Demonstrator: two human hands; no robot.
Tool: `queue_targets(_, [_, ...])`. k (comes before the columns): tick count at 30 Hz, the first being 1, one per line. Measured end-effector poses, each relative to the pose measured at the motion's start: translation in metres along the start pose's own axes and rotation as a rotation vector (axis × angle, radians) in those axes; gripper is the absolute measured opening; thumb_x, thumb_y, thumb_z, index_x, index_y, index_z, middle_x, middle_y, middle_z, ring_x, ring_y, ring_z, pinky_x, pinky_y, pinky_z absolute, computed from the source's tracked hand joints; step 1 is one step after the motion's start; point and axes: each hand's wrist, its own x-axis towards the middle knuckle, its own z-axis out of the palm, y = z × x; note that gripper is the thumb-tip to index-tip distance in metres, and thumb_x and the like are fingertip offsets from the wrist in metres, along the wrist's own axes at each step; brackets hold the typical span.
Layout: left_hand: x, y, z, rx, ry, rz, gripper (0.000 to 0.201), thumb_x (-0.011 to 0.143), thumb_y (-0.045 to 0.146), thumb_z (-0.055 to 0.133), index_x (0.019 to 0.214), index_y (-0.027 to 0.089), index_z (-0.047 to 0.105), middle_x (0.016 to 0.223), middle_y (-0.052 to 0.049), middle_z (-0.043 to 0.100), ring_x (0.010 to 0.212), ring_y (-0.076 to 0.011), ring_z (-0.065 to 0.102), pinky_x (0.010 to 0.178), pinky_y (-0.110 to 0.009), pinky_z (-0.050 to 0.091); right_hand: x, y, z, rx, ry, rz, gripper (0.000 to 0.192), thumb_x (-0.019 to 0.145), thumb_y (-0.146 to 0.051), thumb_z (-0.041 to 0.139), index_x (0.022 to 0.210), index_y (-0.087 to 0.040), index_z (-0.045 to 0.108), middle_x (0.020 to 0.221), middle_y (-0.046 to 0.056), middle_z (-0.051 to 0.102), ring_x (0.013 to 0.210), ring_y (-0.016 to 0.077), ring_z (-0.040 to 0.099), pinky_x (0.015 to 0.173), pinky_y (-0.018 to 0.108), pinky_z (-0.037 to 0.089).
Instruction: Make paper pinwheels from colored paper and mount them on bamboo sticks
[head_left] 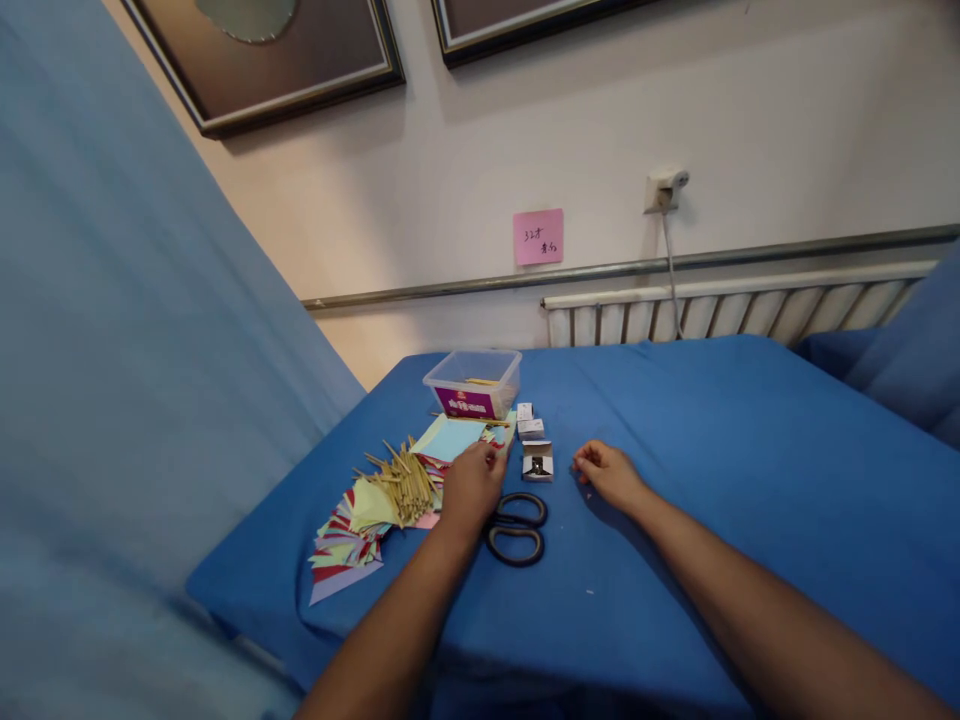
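Where the left hand [471, 487] rests, fingers down, on the fan of coloured paper [352, 535], its grip looks loose, pressing a sheet rather than clutching it. By my judgement the paper is light, thin and floppy, best pinched at an edge or corner; the thin sticks [405, 480] lying on it look stiff but easy to snap or scatter. Curled loosely, the right hand [606, 474] lies on the blue table [712, 480]; whether it holds anything I cannot tell. Black scissors [516, 528] lie between the hands. Behind, an open clear tub [472, 383] holds a few sticks, and small boxes [535, 450] stand beside it, one open with dark contents.
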Motion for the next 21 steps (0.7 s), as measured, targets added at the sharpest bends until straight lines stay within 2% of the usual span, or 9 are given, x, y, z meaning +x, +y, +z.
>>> queue_targets(4, [0.008, -0.005, -0.015, -0.35, 0.084, -0.215, 0.029, 0.078, 0.042, 0.056, 0.059, 0.02, 0.053, 0.05, 0.002, 0.053, 0.047, -0.014, 0.05, 0.05, -0.025, 0.033, 0.002, 0.002, 0.0, 0.005, 0.009, -0.001, 0.01, 0.073, -0.031, 0.059, 0.073, -0.021, 0.06, 0.063, -0.001, 0.065, 0.052, 0.0125, 0.058, 0.046, 0.021, 0.042])
queue_targets(6, [0.011, -0.005, -0.021, -0.529, 0.148, -0.285, 0.03, 0.073, 0.042, 0.062, 0.058, 0.019, 0.05, 0.046, 0.004, 0.047, 0.041, -0.0114, 0.044, 0.046, -0.024, 0.031, 0.002, 0.001, 0.0, 0.011, 0.013, -0.01, 0.011, 0.073, -0.032, 0.06, 0.073, -0.021, 0.06, 0.064, -0.001, 0.065, 0.051, 0.0126, 0.058, 0.046, 0.022, 0.041])
queue_targets(9, [0.017, -0.002, -0.025, -0.892, 0.225, -0.343, 0.032, 0.066, 0.045, 0.069, 0.064, 0.018, 0.051, 0.05, 0.006, 0.049, 0.043, -0.0099, 0.044, 0.046, -0.022, 0.034, 0.001, -0.002, 0.0, 0.025, 0.024, -0.034, 0.014, 0.073, -0.035, 0.061, 0.07, -0.02, 0.06, 0.064, 0.0, 0.065, 0.051, 0.0123, 0.057, 0.048, 0.022, 0.041])
queue_targets(12, [0.029, 0.007, -0.026, -1.216, 0.237, -0.326, 0.037, 0.062, 0.046, 0.073, 0.074, 0.017, 0.054, 0.059, 0.005, 0.055, 0.05, -0.0105, 0.05, 0.054, -0.024, 0.043, 0.0, -0.009, -0.001, 0.054, 0.036, -0.067, 0.023, 0.075, -0.042, 0.06, 0.067, -0.02, 0.059, 0.066, 0.002, 0.066, 0.052, 0.0129, 0.057, 0.052, 0.025, 0.042])
queue_targets(14, [0.038, 0.019, -0.024, -1.282, 0.269, -0.258, 0.035, 0.064, 0.043, 0.073, 0.078, 0.017, 0.055, 0.063, 0.005, 0.057, 0.054, -0.0103, 0.053, 0.058, -0.024, 0.045, -0.002, -0.018, -0.004, 0.079, 0.039, -0.09, 0.032, 0.078, -0.051, 0.056, 0.07, -0.02, 0.061, 0.071, 0.005, 0.068, 0.054, 0.0142, 0.058, 0.054, 0.027, 0.044])
queue_targets(17, [0.046, 0.046, -0.014, -1.15, 0.303, -0.059, 0.026, 0.073, 0.039, 0.068, 0.082, 0.017, 0.057, 0.069, 0.001, 0.062, 0.06, -0.0123, 0.057, 0.061, -0.025, 0.046, -0.007, -0.033, -0.012, 0.258, -0.006, -0.1, 0.046, 0.081, -0.062, 0.052, 0.085, -0.019, 0.067, 0.086, 0.009, 0.072, 0.063, 0.0171, 0.064, 0.06, 0.03, 0.047])
queue_targets(19, [0.045, 0.064, -0.002, -0.947, 0.276, 0.18, 0.015, 0.081, 0.033, 0.061, 0.085, 0.018, 0.059, 0.082, -0.004, 0.068, 0.074, -0.0162, 0.063, 0.069, -0.029, 0.048, -0.011, -0.044, -0.019, 0.502, -0.102, -0.087, 0.055, 0.081, -0.069, 0.049, 0.098, -0.019, 0.068, 0.099, 0.012, 0.072, 0.077, 0.0201, 0.067, 0.068, 0.032, 0.05])
queue_targets(21, [0.041, 0.078, 0.012, -0.663, 0.248, 0.513, 0.007, 0.085, 0.021, 0.056, 0.087, 0.02, 0.062, 0.1, -0.006, 0.071, 0.095, -0.0192, 0.064, 0.086, -0.035, 0.046, -0.013, -0.052, -0.027, 0.744, -0.207, -0.078, 0.064, 0.081, -0.074, 0.044, 0.106, -0.02, 0.067, 0.108, 0.013, 0.07, 0.092, 0.0231, 0.067, 0.076, 0.035, 0.051])
